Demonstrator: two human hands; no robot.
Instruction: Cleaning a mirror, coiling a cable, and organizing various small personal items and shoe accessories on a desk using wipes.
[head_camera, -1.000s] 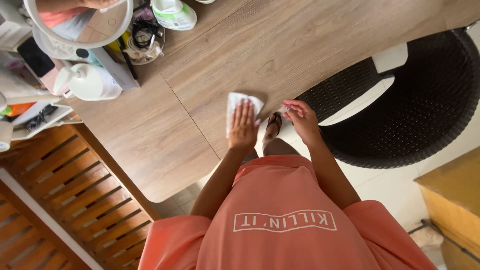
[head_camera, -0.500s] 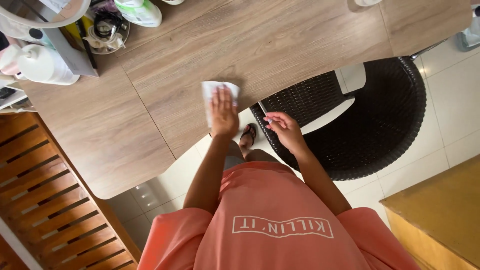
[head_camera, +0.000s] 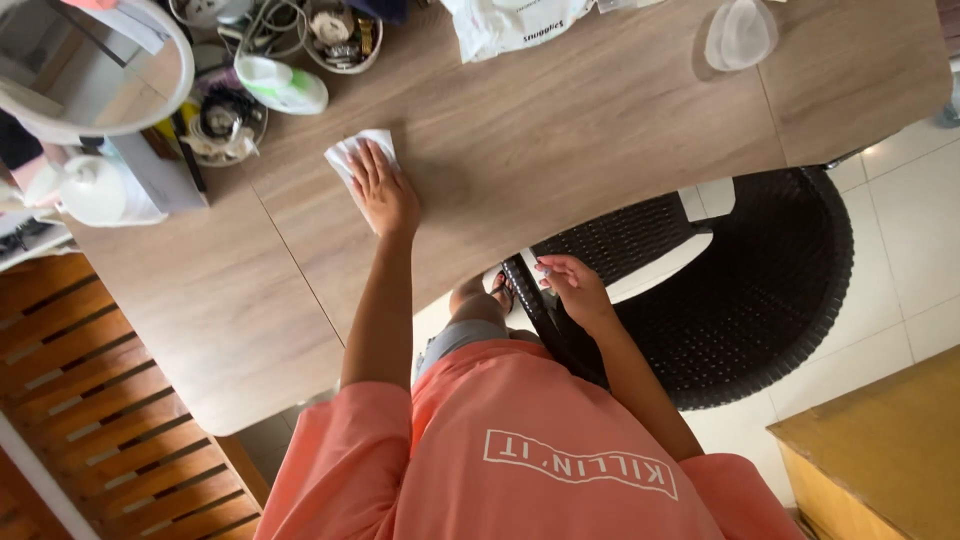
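Left hand (head_camera: 383, 192) laid flat, fingers (head_camera: 362, 163) spread and extended, pressing a folded white wipe cloth (head_camera: 348, 152) onto the wood-grain brown bench (head_camera: 560, 120); cloth not gripped, only held down under palm and fingertips. Cloth positioned on the bench left of centre, near a white and green plastic bottle (head_camera: 281, 84) lying on its side. Right hand (head_camera: 575, 288) off the bench, loosely curled, fingers partly bent, resting at the rim of a black woven wicker chair (head_camera: 770, 290); whether anything is held there cannot be told. Round white-framed mirror (head_camera: 90, 65) at far left corner.
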